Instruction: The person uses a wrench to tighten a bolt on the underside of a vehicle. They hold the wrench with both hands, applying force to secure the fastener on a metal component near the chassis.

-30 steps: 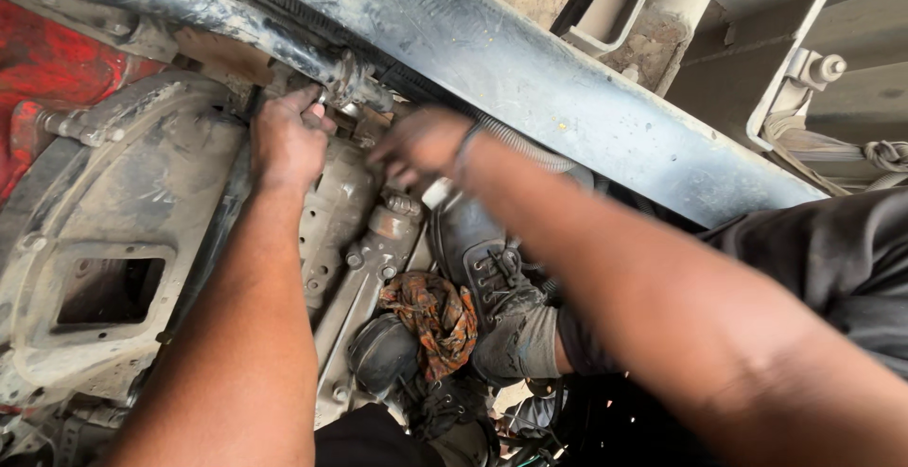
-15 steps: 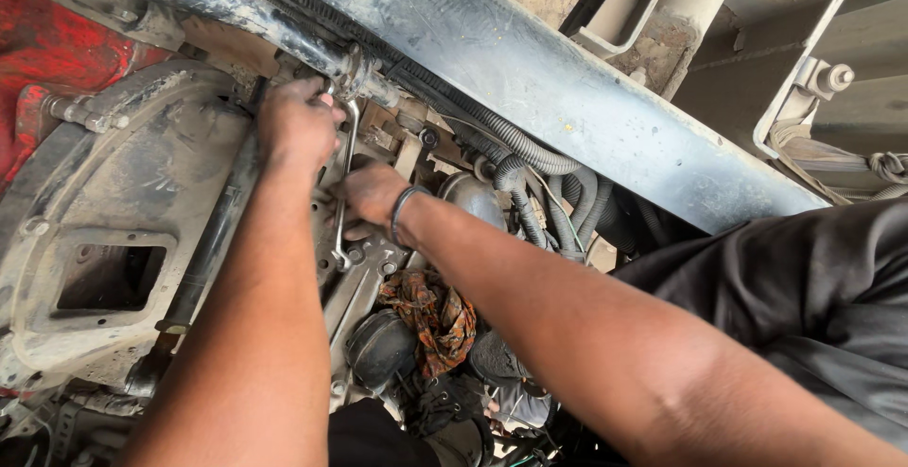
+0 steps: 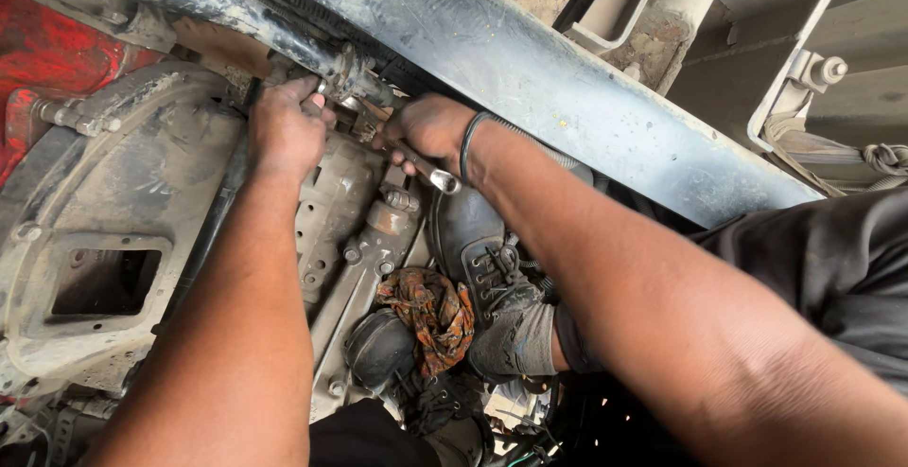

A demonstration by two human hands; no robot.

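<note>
A broad grey steel frame beam (image 3: pixel 605 98), scuffed and dusty, runs diagonally from the upper left toward the right edge. Left of it sits a grimy bell-shaped metal housing (image 3: pixel 104 221) with a rectangular opening (image 3: pixel 104 282), against a red painted panel (image 3: pixel 57 51). Beyond the beam, rusty brackets (image 3: pixel 757 41) show in flat daylight. An orange patterned rag (image 3: pixel 435 311) lies lower down among oily parts.

One camera only, worn on the person's head, looking steeply down along both forearms into the machinery below. It sits close: the arms fill the lower frame, and the left hand (image 3: pixel 284 131) and right hand (image 3: pixel 430 129) meet near the top (a grey frame rail (image 3: pixel 586 98) crosses diagonally above them)
</note>
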